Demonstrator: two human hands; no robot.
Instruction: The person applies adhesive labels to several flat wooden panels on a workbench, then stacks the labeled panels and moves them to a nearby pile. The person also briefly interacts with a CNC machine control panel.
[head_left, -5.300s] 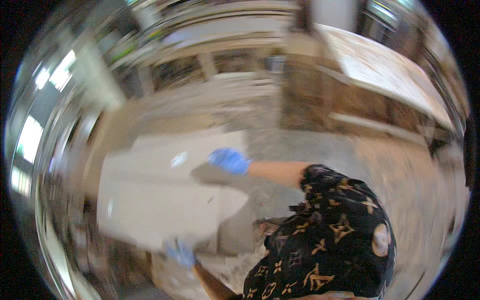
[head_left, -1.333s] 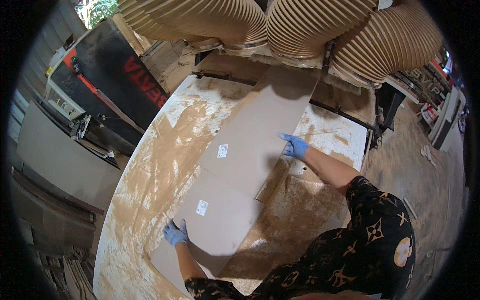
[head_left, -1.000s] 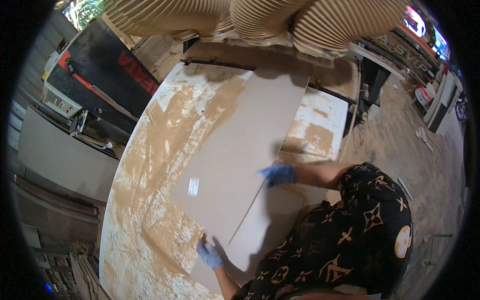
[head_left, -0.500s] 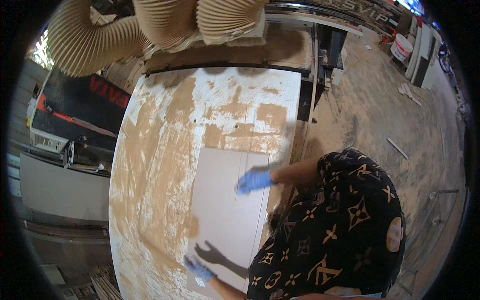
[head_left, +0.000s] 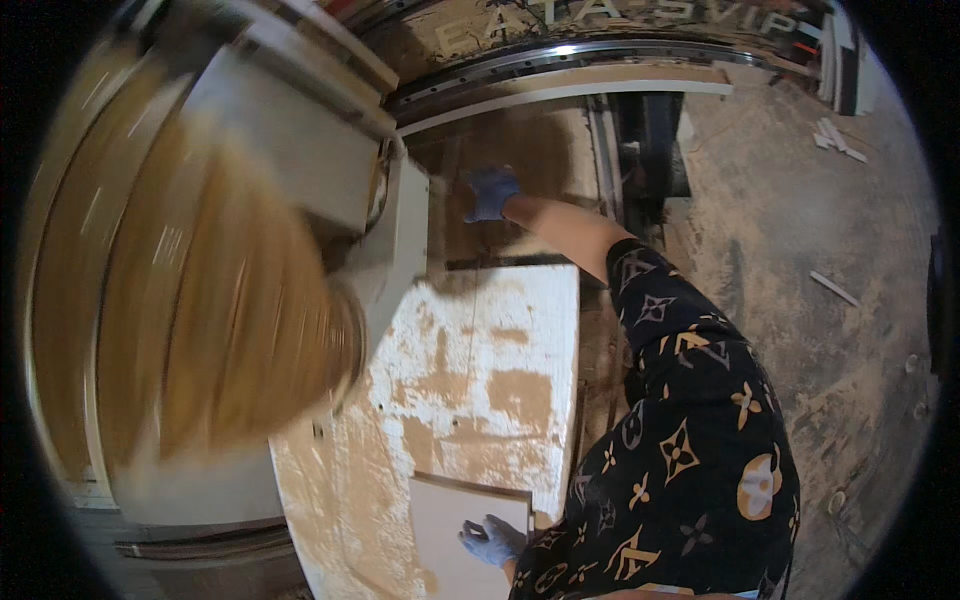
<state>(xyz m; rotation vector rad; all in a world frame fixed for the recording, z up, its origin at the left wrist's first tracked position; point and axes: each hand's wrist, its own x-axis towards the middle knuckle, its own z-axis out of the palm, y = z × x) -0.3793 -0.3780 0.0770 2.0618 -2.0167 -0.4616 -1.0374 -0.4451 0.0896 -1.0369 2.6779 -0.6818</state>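
Note:
Both my hands wear blue gloves. At the upper middle, my right hand (head_left: 490,193) reaches out over a dusty brown surface (head_left: 530,140) beyond the sheet's far edge, its fingers apart and slightly blurred. Low in the view, my left hand (head_left: 495,540) is over a pale grey panel (head_left: 440,510), fingers spread and loosely bent with nothing in them. I cannot tell whether it touches the panel. The panel lies on a large white sheet (head_left: 510,290) streaked with brown dust, and its lower part runs out of view.
A big ribbed tan hose (head_left: 200,300), blurred, fills the left beside a pale machine housing (head_left: 290,140). Along the back runs a metal rail (head_left: 560,50). On the right, the dusty floor (head_left: 760,220) holds several white offcut strips (head_left: 838,140) and a single strip (head_left: 835,288).
My right hand has moved from above the panel to beyond the sheet's far edge. My left hand has left the panel's left edge. The view has shifted, and the hose looms larger.

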